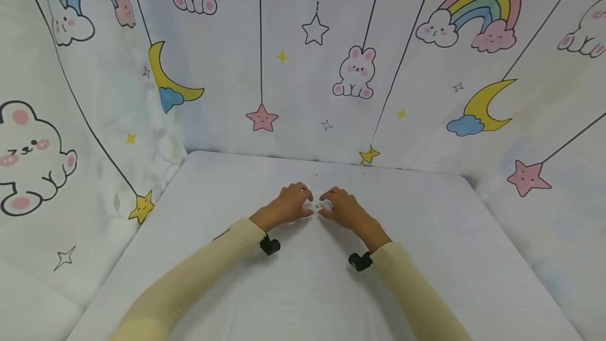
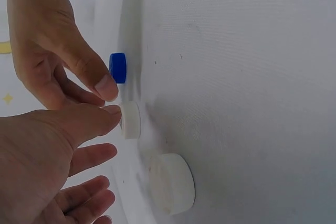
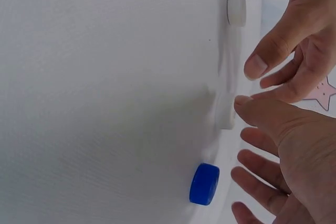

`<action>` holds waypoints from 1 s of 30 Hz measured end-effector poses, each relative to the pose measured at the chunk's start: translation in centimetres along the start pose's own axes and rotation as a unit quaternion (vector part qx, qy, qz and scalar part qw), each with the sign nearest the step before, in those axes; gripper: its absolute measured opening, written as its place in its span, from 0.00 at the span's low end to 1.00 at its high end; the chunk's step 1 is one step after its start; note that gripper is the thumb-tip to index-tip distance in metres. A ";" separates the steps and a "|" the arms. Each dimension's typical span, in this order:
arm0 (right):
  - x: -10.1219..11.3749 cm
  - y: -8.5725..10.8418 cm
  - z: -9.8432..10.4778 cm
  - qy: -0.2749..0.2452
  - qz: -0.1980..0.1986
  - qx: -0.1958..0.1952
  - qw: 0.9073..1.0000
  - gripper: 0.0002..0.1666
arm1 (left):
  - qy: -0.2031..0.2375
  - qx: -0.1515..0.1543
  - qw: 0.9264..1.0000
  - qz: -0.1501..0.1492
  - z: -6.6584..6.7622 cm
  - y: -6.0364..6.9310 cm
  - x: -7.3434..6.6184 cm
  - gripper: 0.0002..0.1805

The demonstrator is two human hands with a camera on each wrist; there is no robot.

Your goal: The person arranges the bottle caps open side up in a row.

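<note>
White printed backdrop sheeting [image 1: 222,62], walling the left, back and right of a white tabletop with rounded far corners [image 1: 473,257].
Motifs, clocked from the head view's centre: large white winking animal in black outline [image 1: 35,157], 9 o'clock; yellow crescent moon [image 1: 163,75] with blue cloud [image 1: 171,98], 10; smiling pink five-pointed star [image 1: 262,118], 10, nearer centre; white rabbit with pink ears [image 1: 354,75], 1; multicoloured rainbow [image 1: 504,7] between white cloud [image 1: 436,29] and pink cloud [image 1: 494,37], 2; second crescent moon [image 1: 483,107], between 2 and 3; second pink star [image 1: 528,178], 3; smiling yellow star [image 1: 141,207], between 8 and 9.
</note>
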State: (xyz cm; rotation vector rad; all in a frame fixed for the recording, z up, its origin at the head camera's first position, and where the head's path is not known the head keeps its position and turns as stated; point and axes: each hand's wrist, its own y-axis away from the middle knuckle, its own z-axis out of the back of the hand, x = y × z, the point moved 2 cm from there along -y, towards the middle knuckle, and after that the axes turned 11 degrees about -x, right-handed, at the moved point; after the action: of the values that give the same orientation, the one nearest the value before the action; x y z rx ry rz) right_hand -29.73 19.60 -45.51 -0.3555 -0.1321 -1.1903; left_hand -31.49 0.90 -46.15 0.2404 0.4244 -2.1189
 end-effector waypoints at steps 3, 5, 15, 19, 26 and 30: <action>0.1 -0.1 -0.2 0.002 -0.005 0.004 1.000 0.23 | 0.000 -0.003 1.000 0.001 -0.2 -0.2 -0.2 0.21; 0.2 -0.2 -0.3 0.002 -0.008 0.006 1.000 0.23 | -0.002 -0.003 1.000 0.001 -0.3 -0.3 -0.3 0.21; 0.4 -0.3 -0.7 0.011 -0.016 0.011 1.000 0.23 | -0.023 -0.001 1.000 0.007 -1.0 -0.7 -0.6 0.20; 0.3 -0.3 -0.8 0.021 -0.015 0.011 1.000 0.22 | -0.023 -0.005 1.000 0.001 -1.0 -0.8 -0.9 0.20; 0.2 -0.2 -0.8 0.018 -0.011 0.008 1.000 0.21 | -0.024 -0.005 1.000 0.003 -0.9 -1.0 -1.3 0.18; 0.2 -0.1 -1.0 0.016 -0.007 0.005 1.000 0.20 | -0.026 -0.007 1.000 0.004 -1.2 -1.1 -1.3 0.18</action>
State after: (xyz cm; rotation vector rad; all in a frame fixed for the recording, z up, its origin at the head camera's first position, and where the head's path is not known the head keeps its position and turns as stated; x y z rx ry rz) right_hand -29.86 19.10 -46.34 -0.3269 -0.1129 -1.2091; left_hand -31.67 2.88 -46.60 0.1777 0.4057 -2.1082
